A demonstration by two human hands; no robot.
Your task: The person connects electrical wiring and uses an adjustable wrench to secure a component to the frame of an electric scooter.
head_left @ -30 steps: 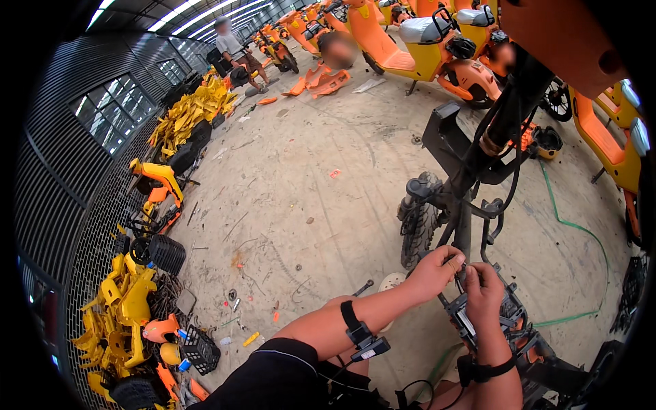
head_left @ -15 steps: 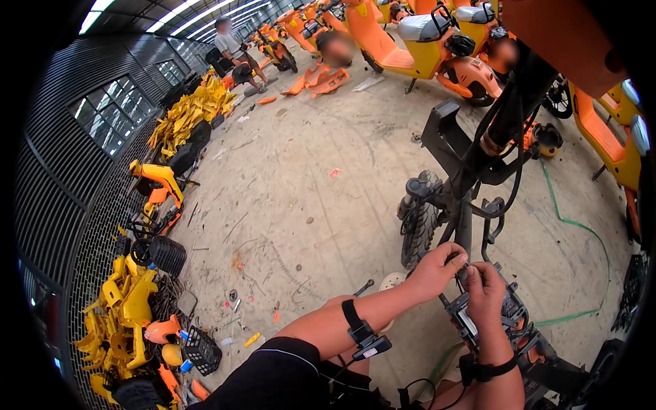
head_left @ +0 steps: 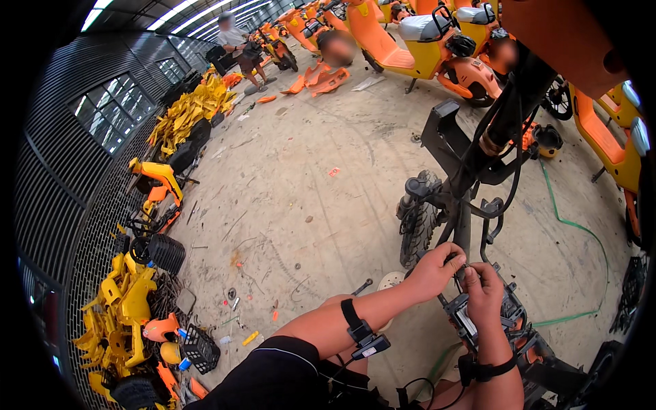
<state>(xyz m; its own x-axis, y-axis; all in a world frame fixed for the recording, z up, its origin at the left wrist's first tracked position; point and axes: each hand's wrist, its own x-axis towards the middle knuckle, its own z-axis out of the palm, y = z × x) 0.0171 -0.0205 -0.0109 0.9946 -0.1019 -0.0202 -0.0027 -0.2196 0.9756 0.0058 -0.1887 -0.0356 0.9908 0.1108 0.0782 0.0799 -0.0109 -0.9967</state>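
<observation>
My left hand (head_left: 436, 273) and my right hand (head_left: 484, 294) meet with pinched fingers over the stripped scooter frame (head_left: 463, 231). Between their fingertips is a small black piece that looks like a cable (head_left: 464, 270); the fingers cover most of it, so its ends are hidden. Just below and beside my right hand lies the scooter's open battery bay (head_left: 511, 304), a dark metal cradle. The frame's front wheel (head_left: 422, 229) stands beyond my left hand, and black cables (head_left: 514, 181) hang along the steering column.
Yellow body panels (head_left: 130, 301) are heaped along the left wall, with a black basket (head_left: 201, 348) beside them. Orange scooters (head_left: 389, 44) stand in rows at the back and right. Another person (head_left: 236, 48) is at the far left. A green strap (head_left: 581, 225) lies on the right floor.
My hands keep nearly the same place and grip, with only a slight shift of the fingers. The person at the far left has straightened up from a bend.
</observation>
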